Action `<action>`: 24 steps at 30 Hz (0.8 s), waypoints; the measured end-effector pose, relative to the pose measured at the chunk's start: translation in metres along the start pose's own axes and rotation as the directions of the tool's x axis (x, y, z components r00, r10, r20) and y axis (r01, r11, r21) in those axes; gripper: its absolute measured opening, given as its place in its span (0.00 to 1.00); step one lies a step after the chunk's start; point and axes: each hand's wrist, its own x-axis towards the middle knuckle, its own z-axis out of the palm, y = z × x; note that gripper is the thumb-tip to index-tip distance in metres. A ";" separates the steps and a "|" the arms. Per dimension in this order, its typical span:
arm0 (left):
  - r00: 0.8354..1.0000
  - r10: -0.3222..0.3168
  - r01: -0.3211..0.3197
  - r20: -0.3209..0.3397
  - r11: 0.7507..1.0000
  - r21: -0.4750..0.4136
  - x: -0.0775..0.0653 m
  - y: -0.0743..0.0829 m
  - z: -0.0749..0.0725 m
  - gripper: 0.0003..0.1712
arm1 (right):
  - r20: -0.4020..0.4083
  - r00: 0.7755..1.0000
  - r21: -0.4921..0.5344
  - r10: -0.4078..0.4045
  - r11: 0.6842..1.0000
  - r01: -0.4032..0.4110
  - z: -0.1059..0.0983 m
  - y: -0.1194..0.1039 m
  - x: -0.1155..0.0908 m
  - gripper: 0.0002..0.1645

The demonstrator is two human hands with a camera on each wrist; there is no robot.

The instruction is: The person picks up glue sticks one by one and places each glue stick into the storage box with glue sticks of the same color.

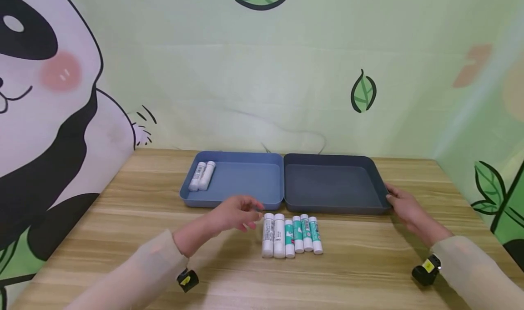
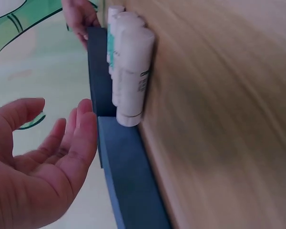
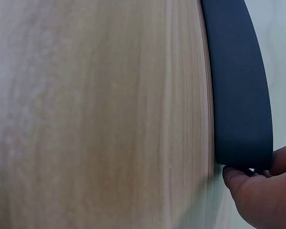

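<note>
My left hand (image 1: 237,213), fingers loosely bent and holding nothing, hovers just left of a row of glue sticks. Two larger white glue sticks (image 1: 279,236) stand at the row's left end, with several smaller green-and-white glue sticks (image 1: 306,232) beside them. In the left wrist view, the nearest white glue stick (image 2: 133,76) is apart from the fingertips (image 2: 88,119). My right hand (image 1: 407,207) touches the outer right end of the dark grey tray (image 1: 335,210); its fingers (image 3: 238,181) rest against the end wall in the right wrist view.
A blue tray (image 1: 245,157) adjoins the dark tray's left side. Two white glue sticks (image 1: 202,176) lie together at its left end. The wooden table (image 1: 348,278) meets a printed backdrop (image 1: 204,96) behind the trays.
</note>
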 end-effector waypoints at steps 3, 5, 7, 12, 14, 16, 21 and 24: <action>0.997 -0.063 0.062 -0.033 0.998 -0.018 -0.001 -0.003 0.004 0.20 | 0.002 1.000 -0.010 0.004 1.000 -0.004 0.000 0.000 0.000 0.33; 0.994 -0.098 0.096 -0.049 0.995 -0.032 -0.001 -0.007 0.006 0.19 | 0.004 1.000 -0.006 0.005 1.000 -0.005 0.001 0.000 0.000 0.33; 0.991 -0.120 0.117 -0.058 0.992 -0.048 0.000 -0.011 0.009 0.19 | 0.005 1.000 0.005 0.005 1.000 -0.005 0.001 0.000 0.000 0.33; 0.986 -0.156 0.151 -0.055 0.985 -0.089 0.005 -0.022 0.015 0.21 | 0.000 1.000 -0.005 0.012 1.000 -0.012 0.000 0.000 0.000 0.33; 0.982 -0.180 0.173 -0.047 0.977 -0.124 0.007 -0.025 0.018 0.22 | -0.001 1.000 -0.001 0.015 1.000 -0.015 0.000 0.000 0.000 0.33; 0.978 -0.205 0.197 -0.036 0.967 -0.161 0.009 -0.026 0.021 0.23 | -0.002 1.000 0.001 0.017 1.000 -0.017 0.000 0.001 0.000 0.33; 0.968 -0.250 0.241 -0.019 0.950 -0.198 0.011 -0.021 0.029 0.28 | -0.003 1.000 0.030 0.016 0.999 -0.016 0.001 0.001 0.000 0.33; 0.959 -0.280 0.269 -0.033 0.944 -0.192 0.012 -0.017 0.034 0.30 | -0.003 1.000 0.042 0.015 0.999 -0.015 0.001 0.000 0.000 0.33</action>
